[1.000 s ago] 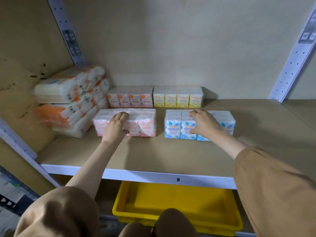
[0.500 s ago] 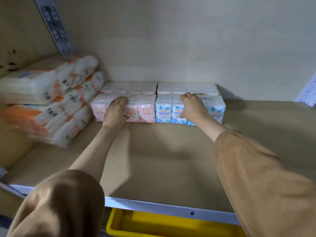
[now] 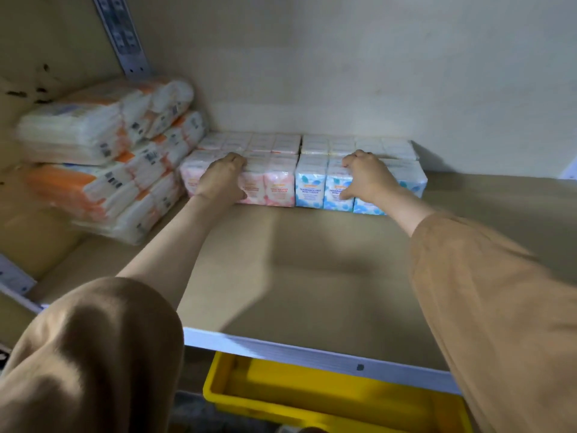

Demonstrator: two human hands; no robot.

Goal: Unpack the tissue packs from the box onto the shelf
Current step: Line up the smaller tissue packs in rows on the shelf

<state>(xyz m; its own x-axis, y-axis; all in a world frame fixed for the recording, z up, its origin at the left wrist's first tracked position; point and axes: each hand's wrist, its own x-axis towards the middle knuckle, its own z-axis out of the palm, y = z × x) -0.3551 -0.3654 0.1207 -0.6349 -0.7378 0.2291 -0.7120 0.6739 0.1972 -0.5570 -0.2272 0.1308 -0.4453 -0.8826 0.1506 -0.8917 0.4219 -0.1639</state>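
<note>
A pink mini tissue pack [image 3: 274,185] and a blue mini tissue pack [image 3: 312,185] stand side by side deep on the wooden shelf [image 3: 312,264], pressed against a back row of packs [image 3: 299,143]. My left hand [image 3: 223,179] grips the front and top of the pink pack. Over the blue pack lies my right hand [image 3: 367,179], with fingers on its top and the thumb on its front face. The box is not in view.
A stack of larger orange and white tissue bundles [image 3: 106,157] fills the shelf's left side. A perforated metal upright [image 3: 120,32] rises at the back left. Below the shelf's white front edge [image 3: 312,351] sits a yellow bin [image 3: 327,398].
Both hands have pushed the pink and blue packs back from the middle of the shelf until they meet the back row. The view has moved closer to the shelf.
</note>
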